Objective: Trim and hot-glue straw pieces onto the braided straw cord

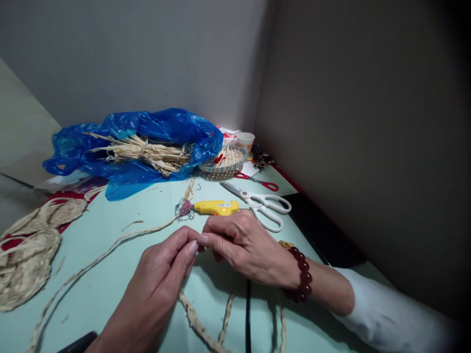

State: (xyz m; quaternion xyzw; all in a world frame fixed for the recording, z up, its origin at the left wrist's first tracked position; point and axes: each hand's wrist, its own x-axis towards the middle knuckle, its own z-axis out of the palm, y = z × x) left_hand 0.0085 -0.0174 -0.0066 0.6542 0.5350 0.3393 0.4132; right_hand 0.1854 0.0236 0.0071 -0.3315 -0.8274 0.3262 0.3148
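Observation:
My left hand (162, 277) and my right hand (243, 245) meet fingertip to fingertip above the pale green table (110, 230), both pinched on something small that I cannot make out. A braided straw cord (106, 252) runs from the fingers away to the left. More braided strands (200, 323) hang below my hands. My right wrist wears a dark red bead bracelet (301, 277). Just behind the hands lies a yellow glue gun (215, 207).
White-handled scissors (263, 203) and red-handled scissors (257, 181) lie behind the glue gun. A blue plastic bag (147, 127) holds bundled straw (147, 153). A small woven basket (226, 164), a paper cup (245, 141) and coiled straw mats (27, 250) sit around.

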